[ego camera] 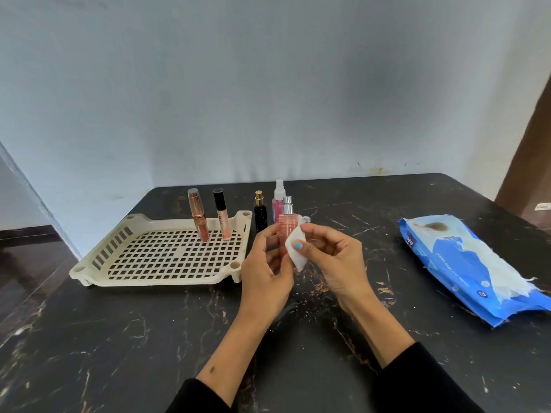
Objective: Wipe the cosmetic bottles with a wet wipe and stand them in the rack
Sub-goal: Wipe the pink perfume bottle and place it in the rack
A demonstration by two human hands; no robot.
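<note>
Two tubes [210,214] in rack [89,263] | wipes pack [465,263] right | black bottle [260,214] behind

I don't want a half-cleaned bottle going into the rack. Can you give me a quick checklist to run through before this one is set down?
1. Bottle held firmly: ok. The left hand grips the peach spray bottle upright.
2. Wipe on the bottle: ok. The right hand pinches the wet wipe against its lower body.
3. Whole bottle wiped: cannot tell. Its silver top shows uncovered; its cleanliness cannot be judged.
4. Room in the rack: ok. Only two lip gloss tubes stand there, at the back.
5. Bottles still waiting: not ok. A black bottle and a pink spray bottle stand on the table.
6. Wipes pack nearby: ok.
</note>
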